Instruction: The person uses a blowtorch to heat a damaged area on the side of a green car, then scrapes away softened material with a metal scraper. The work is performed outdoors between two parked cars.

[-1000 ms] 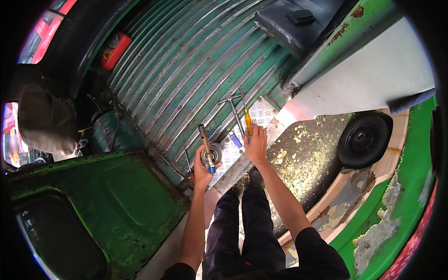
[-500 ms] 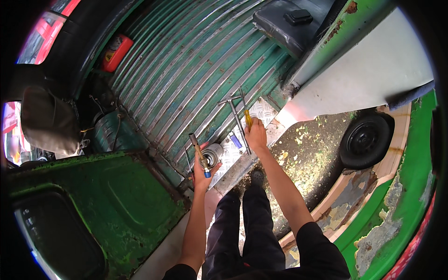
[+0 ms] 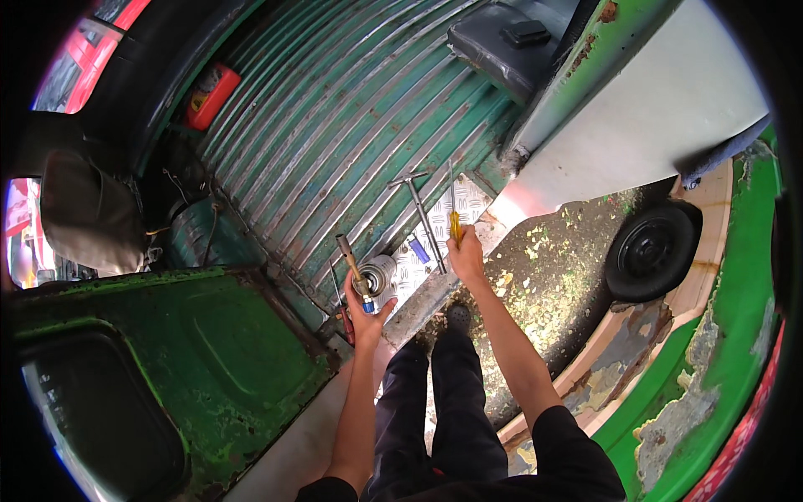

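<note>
- Currently, the right hand [image 3: 467, 253] is closed around the yellow handle of a screwdriver [image 3: 454, 226], its thin shaft pointing away from the person, over the tread plate.
- The left hand [image 3: 366, 321] is curled, thumb spread, around a brass-coloured tube [image 3: 352, 264] with a blue end and a pale metal can [image 3: 381, 269]; whether these two are joined, I cannot tell.
- Just beside the left hand lies a red-handled tool [image 3: 347, 325].
- Between the hands, a T-handled tool [image 3: 425, 219] and a small blue object [image 3: 419, 248] lie at the patterned metal tread plate [image 3: 470, 197].
- Well beyond, a red container [image 3: 219, 94] bears a yellow-and-dark label, its writing too small to make out.
- The surface is a ribbed green vehicle floor [image 3: 335, 151], scuffed and worn; a black seat [image 3: 500, 52] stands at its far right.
- Outside, a dark wheel [image 3: 654, 251] sits beside leaf-strewn ground [image 3: 535, 289].
- A worn green panel [image 3: 230, 335] fills the lower left, cut by the fisheye rim; the left fingers are partly hidden, and the shadowed clutter behind the panel is unclear.
</note>
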A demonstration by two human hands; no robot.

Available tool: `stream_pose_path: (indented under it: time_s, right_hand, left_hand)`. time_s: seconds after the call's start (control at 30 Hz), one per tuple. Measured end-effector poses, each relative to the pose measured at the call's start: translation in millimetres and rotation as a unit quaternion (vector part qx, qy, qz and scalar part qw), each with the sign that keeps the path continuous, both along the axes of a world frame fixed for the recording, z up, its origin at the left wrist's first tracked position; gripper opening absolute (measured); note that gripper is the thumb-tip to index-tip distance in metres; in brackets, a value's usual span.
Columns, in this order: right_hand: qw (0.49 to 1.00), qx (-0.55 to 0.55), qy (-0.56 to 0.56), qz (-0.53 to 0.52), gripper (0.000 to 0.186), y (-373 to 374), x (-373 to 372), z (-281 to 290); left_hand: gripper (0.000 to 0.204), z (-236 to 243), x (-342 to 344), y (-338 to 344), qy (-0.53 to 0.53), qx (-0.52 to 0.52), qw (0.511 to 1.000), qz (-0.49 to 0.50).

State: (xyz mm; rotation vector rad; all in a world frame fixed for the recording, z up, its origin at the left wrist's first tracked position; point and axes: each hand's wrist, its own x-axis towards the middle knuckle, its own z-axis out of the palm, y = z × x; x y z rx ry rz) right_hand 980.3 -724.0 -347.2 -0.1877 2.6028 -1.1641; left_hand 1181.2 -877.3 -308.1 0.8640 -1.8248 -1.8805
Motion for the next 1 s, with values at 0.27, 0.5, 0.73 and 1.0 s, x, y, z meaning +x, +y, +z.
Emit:
stream_pose_path:
  time_s: [0.27,0.5,0.73,1.0]
  right_hand:
    - [1.000,-0.028,0.013,-0.001,0.026,24,14,26]
    - [0.998,-0.058,0.030,0.007,0.026,47,13,33]
    - [0.996,-0.077,0.046,0.022,0.028,49,-1,23]
    - [0.990,-0.127,0.062,0.013,0.030,32,-20,19]
  left_hand:
    - [0.101,-34,17,50,0.017,0.044,0.991,0.127]
    - [0.060,-15,-15,97,0.056,0.095,0.985,0.134]
    - [0.029,-14,-94,97,0.065,0.013,0.996,0.051]
    - [0.033,-42,-172,78,-0.186,-0.342,0.918,0.075]
